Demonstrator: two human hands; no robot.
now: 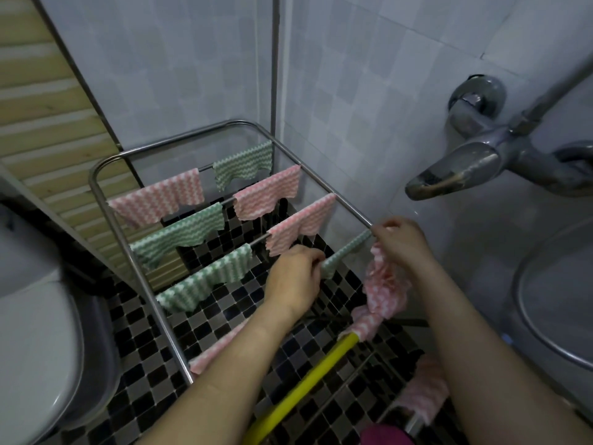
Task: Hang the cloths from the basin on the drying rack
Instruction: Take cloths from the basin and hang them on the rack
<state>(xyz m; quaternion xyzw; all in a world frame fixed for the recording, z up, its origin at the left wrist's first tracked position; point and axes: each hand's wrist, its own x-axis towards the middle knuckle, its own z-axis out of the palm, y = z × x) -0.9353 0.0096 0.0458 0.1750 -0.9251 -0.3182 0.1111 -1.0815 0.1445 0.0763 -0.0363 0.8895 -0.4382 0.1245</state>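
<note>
Left hand [293, 274] and right hand [401, 242] pinch the ends of the limp, likely light green cloth [345, 250]; the right grip also holds a bunched pink cloth [385, 284].

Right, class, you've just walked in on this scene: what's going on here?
A person is hanging cloths on a metal drying rack in a tiled bathroom. Both hands are on a green cloth laid along one rail. The left hand grips its left end and the right hand grips its right end. A bunched pink cloth dangles just below the right hand. Six other cloths, pink and green, already hang on the farther rails.
</note>
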